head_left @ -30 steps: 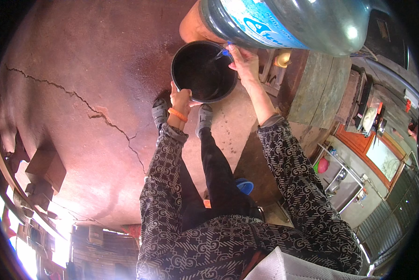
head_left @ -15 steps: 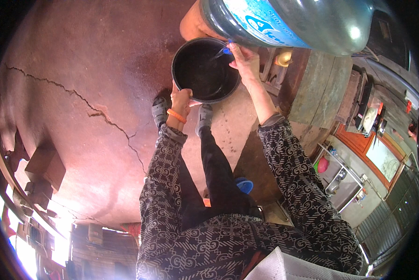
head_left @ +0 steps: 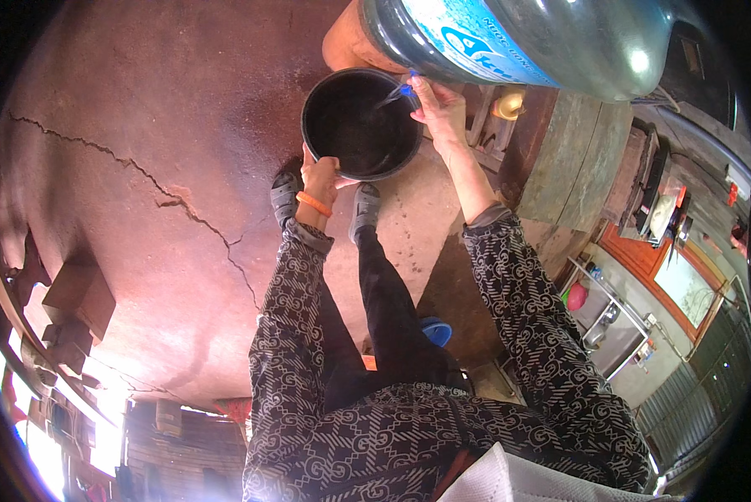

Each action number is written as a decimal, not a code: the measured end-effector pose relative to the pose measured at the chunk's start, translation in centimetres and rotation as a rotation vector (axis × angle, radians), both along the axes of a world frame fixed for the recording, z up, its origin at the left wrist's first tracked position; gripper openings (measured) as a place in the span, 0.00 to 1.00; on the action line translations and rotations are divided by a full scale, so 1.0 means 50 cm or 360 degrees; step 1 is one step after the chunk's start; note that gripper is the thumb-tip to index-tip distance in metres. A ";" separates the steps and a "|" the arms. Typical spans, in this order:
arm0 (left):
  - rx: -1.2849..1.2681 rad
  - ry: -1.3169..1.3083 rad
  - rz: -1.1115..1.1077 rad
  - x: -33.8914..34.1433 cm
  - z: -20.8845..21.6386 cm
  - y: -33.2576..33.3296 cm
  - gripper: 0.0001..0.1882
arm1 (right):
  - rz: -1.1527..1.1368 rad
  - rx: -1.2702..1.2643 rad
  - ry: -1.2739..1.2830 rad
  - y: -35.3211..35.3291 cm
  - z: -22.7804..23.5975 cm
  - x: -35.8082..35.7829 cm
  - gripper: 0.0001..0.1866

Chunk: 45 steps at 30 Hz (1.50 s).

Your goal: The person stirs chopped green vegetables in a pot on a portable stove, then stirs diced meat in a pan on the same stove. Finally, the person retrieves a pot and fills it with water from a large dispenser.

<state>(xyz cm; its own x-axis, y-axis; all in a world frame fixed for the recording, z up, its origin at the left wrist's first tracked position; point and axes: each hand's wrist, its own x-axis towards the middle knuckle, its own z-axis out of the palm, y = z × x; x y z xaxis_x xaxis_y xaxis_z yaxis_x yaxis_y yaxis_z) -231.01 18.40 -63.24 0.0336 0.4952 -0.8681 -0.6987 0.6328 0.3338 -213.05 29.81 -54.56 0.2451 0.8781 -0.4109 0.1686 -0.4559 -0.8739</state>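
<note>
My left hand [head_left: 319, 177], with an orange band at the wrist, grips the near-left rim of a round black pot [head_left: 329, 96]. The thumb lies over the rim and the other fingers are under it. My right hand [head_left: 441, 110] pinches a small blue tap [head_left: 407, 89] above the pot's right rim. A thin stream of water [head_left: 383, 104] runs from the tap into the pot. Over my right hand lies a large clear water jug [head_left: 559, 42] with a blue label; beside it shows an orange-brown base [head_left: 346, 42].
A wooden bench [head_left: 568, 159] stands to the right, with a yellow bowl [head_left: 508, 105] by it. Blue plastic ware [head_left: 436, 331] sits near my legs. A long crack [head_left: 175, 203] crosses the floor at left. Farther right is a metal rack [head_left: 614, 322] with dishes.
The pot and my left hand have shifted slightly to the left. My right hand stays at the tap, and water keeps running.
</note>
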 end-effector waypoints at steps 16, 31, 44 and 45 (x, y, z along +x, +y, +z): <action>-0.0009 0.0063 0.0020 0.003 0.018 0.001 0.42 | 0.0068 -0.0101 -0.0072 0.002 -0.004 0.013 0.19; 0.0005 0.0022 -0.0013 0.004 0.012 0.000 0.43 | 0.0078 -0.0110 -0.0055 0.002 -0.003 0.015 0.20; -0.0026 0.0085 -0.0095 0.008 0.029 0.007 0.44 | 0.0020 -0.0027 -0.0006 0.001 0.000 0.009 0.23; -0.0035 0.0104 -0.0092 0.010 0.023 0.007 0.44 | 0.0015 -0.0028 -0.0004 0.001 0.000 0.008 0.23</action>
